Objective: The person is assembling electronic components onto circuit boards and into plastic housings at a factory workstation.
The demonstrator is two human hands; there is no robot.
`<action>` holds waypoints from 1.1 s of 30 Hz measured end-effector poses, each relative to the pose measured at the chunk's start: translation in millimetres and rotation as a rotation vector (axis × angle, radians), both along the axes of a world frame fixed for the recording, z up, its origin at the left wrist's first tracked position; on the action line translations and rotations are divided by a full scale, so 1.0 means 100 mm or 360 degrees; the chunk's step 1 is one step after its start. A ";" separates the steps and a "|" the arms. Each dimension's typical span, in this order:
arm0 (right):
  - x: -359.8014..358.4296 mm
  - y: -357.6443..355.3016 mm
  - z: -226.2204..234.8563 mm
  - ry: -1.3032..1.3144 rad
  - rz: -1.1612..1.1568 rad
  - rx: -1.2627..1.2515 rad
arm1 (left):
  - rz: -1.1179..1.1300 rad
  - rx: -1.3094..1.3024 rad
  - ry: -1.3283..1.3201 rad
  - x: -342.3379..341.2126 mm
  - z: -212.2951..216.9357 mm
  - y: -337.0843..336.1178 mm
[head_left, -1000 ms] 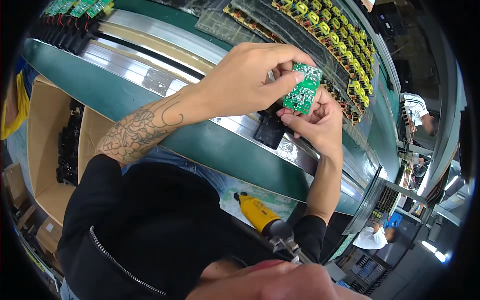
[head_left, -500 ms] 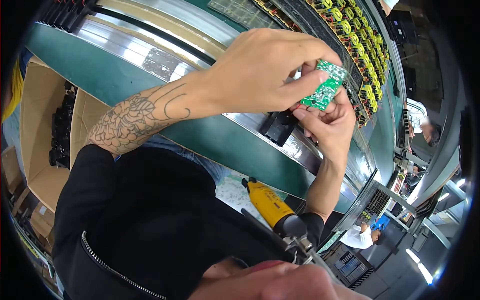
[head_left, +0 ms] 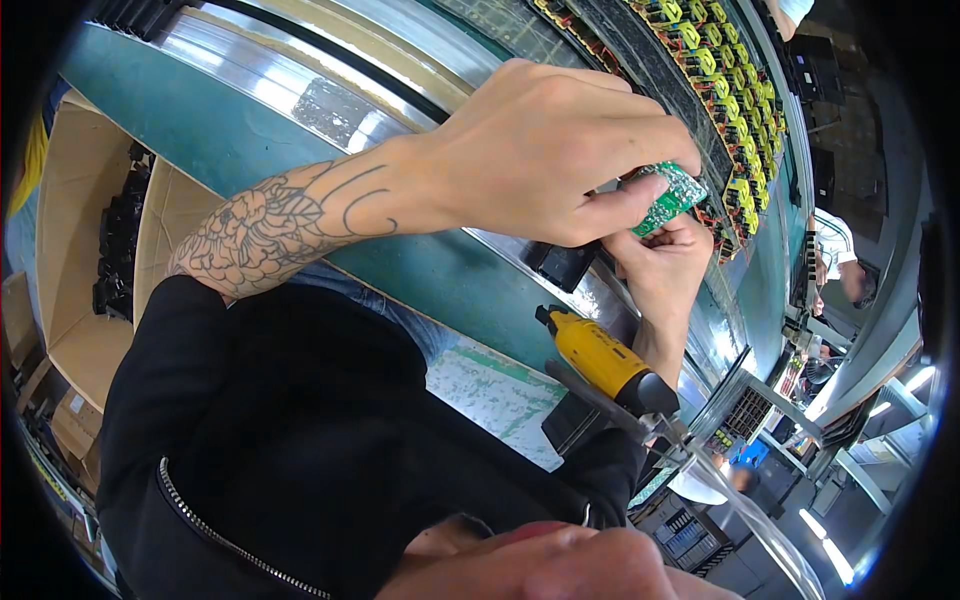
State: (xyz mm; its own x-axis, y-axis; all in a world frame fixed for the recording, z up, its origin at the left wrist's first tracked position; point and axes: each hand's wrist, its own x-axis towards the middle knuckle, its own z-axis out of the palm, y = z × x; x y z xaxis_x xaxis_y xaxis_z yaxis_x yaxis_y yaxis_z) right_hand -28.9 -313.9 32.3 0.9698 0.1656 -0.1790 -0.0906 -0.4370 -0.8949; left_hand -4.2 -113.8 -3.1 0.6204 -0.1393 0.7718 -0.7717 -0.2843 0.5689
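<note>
Above smooth bench (head_left: 440, 275), L fingers (head_left: 655, 135) clamped on bumpy green PCB (head_left: 680, 193); R fingers (head_left: 684, 230) curled, can't tell grip.

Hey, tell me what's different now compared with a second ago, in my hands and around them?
In the picture, the green circuit board has moved right and slightly down; your left hand covers more of it. The yellow tool shows farther up and right, though the view shifted too. Your left hand keeps its grip; your right hand stays by the board's lower end, near the black case.
</note>
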 end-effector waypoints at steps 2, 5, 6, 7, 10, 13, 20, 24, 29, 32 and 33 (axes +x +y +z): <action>-0.02 -0.01 -0.02 -0.0012 -0.0007 -0.0031 | 0.0007 0.0031 -0.0036 0.01 0.00 0.02; -0.02 -0.03 -0.05 -0.0103 0.0053 -0.0044 | 0.0019 0.0059 -0.0094 0.01 0.04 0.05; -0.01 -0.04 -0.06 -0.0191 0.0114 -0.0043 | 0.0026 0.0070 -0.0137 0.01 0.06 0.06; 0.00 -0.04 -0.07 -0.0280 0.0174 -0.0042 | 0.0032 0.0081 -0.0181 0.01 0.07 0.07; -0.01 -0.03 -0.07 -0.0323 0.0187 -0.0041 | 0.0045 0.0091 -0.0234 0.02 0.07 0.06; -0.04 0.00 -0.06 -0.0190 0.0056 -0.0033 | 0.0072 0.0097 -0.0265 0.02 0.05 0.05; -0.03 -0.03 -0.01 -0.0195 0.0083 -0.0216 | 0.0045 0.0170 -0.0207 0.02 0.08 0.08; -0.02 -0.04 -0.01 -0.0230 0.0109 -0.0288 | 0.0034 0.0222 -0.0191 0.01 0.10 0.10; -0.02 -0.05 -0.02 -0.0281 0.0202 -0.0341 | -0.0068 0.0071 -0.0226 0.03 0.06 0.08; -0.02 0.01 0.00 -0.0251 0.0236 -0.0249 | -0.0118 0.0150 -0.0181 0.02 0.10 0.13; -0.02 0.02 0.01 -0.0242 0.0248 -0.0218 | -0.0134 0.0177 -0.0167 0.02 0.11 0.15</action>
State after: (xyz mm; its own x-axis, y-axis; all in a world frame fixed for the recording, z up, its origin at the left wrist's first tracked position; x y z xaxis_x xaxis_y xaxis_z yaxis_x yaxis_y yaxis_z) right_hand -31.0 -312.3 32.9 0.9520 0.2995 -0.0639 0.1187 -0.5533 -0.8245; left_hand -2.6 -98.6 7.9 0.5196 -0.2757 0.8087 -0.8490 -0.2729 0.4524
